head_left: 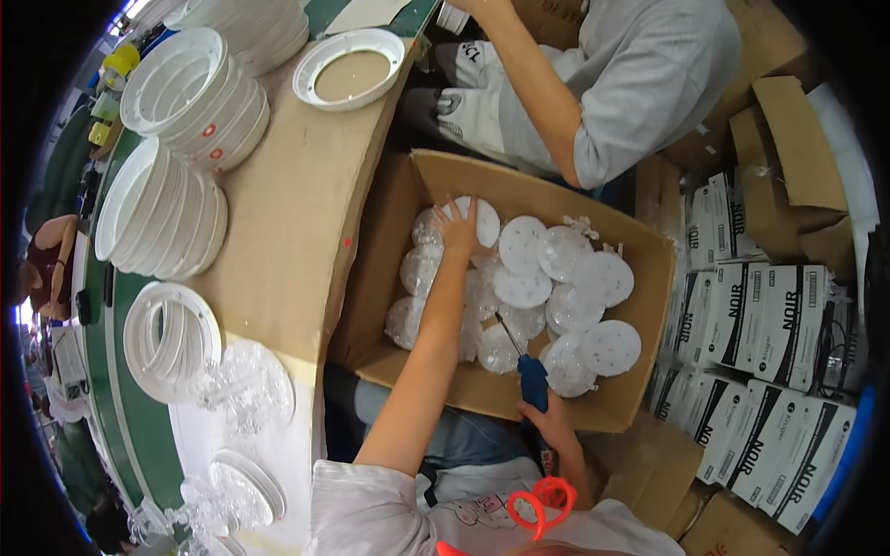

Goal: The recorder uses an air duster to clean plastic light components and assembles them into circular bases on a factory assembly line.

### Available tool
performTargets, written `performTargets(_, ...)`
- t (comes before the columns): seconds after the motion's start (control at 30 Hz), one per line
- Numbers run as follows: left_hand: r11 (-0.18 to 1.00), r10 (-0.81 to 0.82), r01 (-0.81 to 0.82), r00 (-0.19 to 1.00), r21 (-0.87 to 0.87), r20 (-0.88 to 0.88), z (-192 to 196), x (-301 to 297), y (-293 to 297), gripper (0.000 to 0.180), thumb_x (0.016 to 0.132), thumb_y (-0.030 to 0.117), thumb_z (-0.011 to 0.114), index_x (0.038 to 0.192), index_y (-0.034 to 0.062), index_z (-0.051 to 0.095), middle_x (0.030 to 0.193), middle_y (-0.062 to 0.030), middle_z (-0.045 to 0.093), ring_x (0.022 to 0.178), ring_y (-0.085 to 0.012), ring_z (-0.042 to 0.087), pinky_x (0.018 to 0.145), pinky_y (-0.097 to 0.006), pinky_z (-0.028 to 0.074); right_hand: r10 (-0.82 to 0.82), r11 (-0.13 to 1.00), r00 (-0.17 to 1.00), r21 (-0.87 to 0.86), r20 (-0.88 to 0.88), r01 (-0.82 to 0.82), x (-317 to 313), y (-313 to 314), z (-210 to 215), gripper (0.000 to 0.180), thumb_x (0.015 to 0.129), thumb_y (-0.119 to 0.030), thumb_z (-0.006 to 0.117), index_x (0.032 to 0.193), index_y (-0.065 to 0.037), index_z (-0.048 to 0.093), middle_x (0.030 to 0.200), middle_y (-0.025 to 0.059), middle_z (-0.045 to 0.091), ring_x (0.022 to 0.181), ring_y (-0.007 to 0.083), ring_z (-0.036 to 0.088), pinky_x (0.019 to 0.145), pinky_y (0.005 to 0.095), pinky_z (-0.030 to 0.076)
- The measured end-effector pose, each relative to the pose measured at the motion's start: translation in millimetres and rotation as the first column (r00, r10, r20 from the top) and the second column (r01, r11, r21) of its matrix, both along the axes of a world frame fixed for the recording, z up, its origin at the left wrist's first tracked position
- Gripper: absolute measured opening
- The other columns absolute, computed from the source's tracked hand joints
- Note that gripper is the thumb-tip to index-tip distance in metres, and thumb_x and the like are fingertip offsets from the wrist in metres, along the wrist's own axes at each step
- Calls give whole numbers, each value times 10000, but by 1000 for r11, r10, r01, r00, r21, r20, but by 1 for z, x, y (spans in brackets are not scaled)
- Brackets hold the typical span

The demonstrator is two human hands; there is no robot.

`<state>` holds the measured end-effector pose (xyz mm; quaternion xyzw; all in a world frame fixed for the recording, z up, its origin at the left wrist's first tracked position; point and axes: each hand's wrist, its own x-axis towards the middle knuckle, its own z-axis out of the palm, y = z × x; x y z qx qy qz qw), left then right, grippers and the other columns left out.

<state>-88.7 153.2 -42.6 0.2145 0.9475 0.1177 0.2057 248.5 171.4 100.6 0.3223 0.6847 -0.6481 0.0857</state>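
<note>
My left hand (456,228) reaches into an open cardboard box (593,417), its fingers spread over a round white disc (485,222) at the far left of the pile. In my right hand (559,428), at the near side of the box, is a blue power screwdriver (533,382). Its thin dark shaft points up and left over the discs. Round parts fill the box in a loose heap: some are plain white discs with small dots (612,347), others look wrapped in clear plastic (564,252).
Stacks of white rings (190,102) line the bench (287,204) at left, with one ring (349,69) lying flat. A co-worker in grey (649,83) sits beyond the box. Printed white cartons (769,324) are piled at right. Orange-red loops (542,505) show against my shirt.
</note>
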Motion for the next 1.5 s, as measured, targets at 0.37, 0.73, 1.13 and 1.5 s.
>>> performTargets(0.37, 857, 240, -170, 967, 486, -84, 34, 16, -47, 1078, 417, 413, 784, 1363, 312, 278, 1368, -283, 153, 1141, -538, 237, 899, -621, 237, -12, 1000, 996, -7, -84, 12, -15, 0, 17, 258, 802, -108, 580, 1024, 13, 528, 703, 44, 543, 632, 116, 521, 607, 267, 430)
performTargets(0.73, -54, -328, -970, 240, 236, 914, 53, 86, -125, 578, 753, 515, 452, 1187, 135, 487, 1156, -86, 542, 996, -284, 541, 664, -536, 459, 386, 904, 922, 219, -42, -368, -17, 11, 44, 408, 765, -166, 617, 1109, 10, 486, 725, 228, 582, 684, 378, 590, 600, 388, 446)
performTargets(1.13, -11, -280, -969, 239, 246, 930, 36, 99, -141, 580, 762, 477, 452, 1224, 126, 454, 1217, -92, 510, 1090, -312, 488, 752, -572, 421, 382, 906, 921, 226, -80, -357, -9, 18, 41, 377, 762, -206, 626, 1049, 11, 512, 762, 220, 571, 689, 354, 574, 626, 373, 443)
performTargets(1.5, -51, -309, -976, 216, 211, 926, 48, 99, -145, 525, 757, 484, 468, 1182, 175, 474, 1139, -45, 552, 975, -239, 534, 662, -508, 432, 555, 797, 831, 305, -33, -521, -32, 9, 53, 370, 759, -224, 612, 1058, -32, 510, 709, 217, 578, 708, 398, 583, 625, 420, 452)
